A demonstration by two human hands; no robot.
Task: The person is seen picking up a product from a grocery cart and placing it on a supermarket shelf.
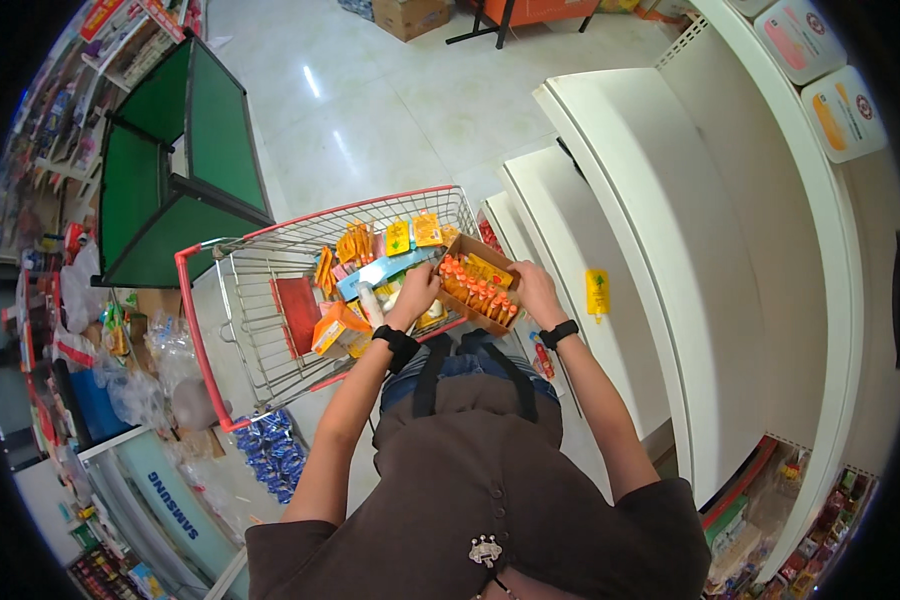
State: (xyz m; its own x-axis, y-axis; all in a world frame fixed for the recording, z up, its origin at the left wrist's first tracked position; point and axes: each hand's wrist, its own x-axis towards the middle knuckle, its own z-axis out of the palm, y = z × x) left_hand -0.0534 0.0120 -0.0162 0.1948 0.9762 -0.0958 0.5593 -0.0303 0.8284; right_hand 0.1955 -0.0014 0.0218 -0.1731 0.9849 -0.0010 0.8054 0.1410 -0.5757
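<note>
Both hands hold a small open cardboard box (490,262) packed with several orange tubes (473,291), level over the near right corner of a red-framed wire shopping cart (270,300). My left hand (417,288) grips the box's left side, above the cart. My right hand (537,290) grips its right end, next to the white shelves. Each wrist wears a black band. The cart holds yellow and orange packets (400,237), an orange carton (338,330) and a red flat pack (298,312).
White shelves (660,230) step up on my right, with one yellow packet (597,290) on a middle shelf. A green folding stand (185,150) is beyond the cart. Blue packets (267,450) and bagged goods lie on the floor at left. Cardboard boxes (410,15) sit far ahead.
</note>
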